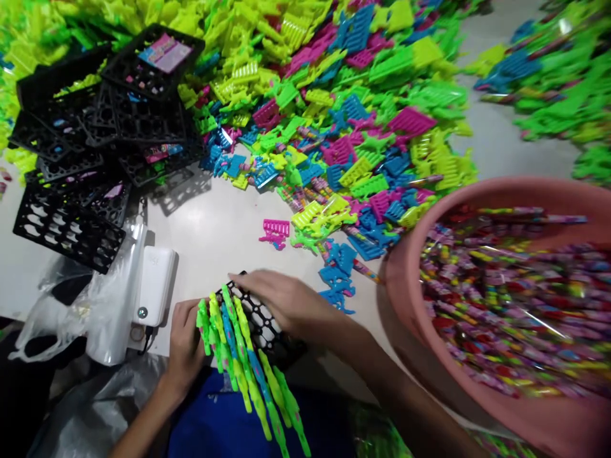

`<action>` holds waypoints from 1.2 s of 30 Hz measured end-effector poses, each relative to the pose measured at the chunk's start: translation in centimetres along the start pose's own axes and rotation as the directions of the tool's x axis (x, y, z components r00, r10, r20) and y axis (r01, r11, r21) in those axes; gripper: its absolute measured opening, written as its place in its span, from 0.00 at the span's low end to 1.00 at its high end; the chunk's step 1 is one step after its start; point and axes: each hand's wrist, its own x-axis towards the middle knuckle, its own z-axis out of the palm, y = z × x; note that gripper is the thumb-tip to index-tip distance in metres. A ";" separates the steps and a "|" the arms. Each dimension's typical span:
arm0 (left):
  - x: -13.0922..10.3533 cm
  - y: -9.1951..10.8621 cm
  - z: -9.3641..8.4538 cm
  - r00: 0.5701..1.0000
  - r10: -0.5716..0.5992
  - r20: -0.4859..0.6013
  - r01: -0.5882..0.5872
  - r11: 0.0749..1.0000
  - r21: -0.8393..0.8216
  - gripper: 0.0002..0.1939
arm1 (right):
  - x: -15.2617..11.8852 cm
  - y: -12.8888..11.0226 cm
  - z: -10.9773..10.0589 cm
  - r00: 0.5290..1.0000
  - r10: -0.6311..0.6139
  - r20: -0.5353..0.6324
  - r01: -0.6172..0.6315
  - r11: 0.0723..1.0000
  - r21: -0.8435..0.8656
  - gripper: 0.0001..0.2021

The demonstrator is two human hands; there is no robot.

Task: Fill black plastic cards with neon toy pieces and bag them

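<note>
At the near table edge I hold a black perforated plastic basket (264, 323), tilted toward me. Several rows of small plastic toys (238, 356), green, yellow and blue, stick out along its near side. My left hand (187, 340) is closed around the left end, next to the green toys; part of its fingers is hidden. Over the far rim and the perforated face, my right hand (286, 299) is closed with its fingers stretched along the edge. Just beyond lie a magenta toy piece (275, 229) and several blue toy pieces (340, 270).
A large heap of bright plastic pieces (334, 127) covers the far table. Black baskets (143, 108) are stacked at the left, above a clear plastic bag (112, 305) and a white power bank (156, 286). At right stands a pink tub (405, 286) full of wrapped sticks (515, 299).
</note>
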 end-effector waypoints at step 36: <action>-0.5 -0.8 0.2 0.999 -0.047 0.001 0.047 0.999 -0.027 0.11 | -5.7 -3.0 0.2 0.583 0.797 0.161 -0.408 0.115 0.906 0.33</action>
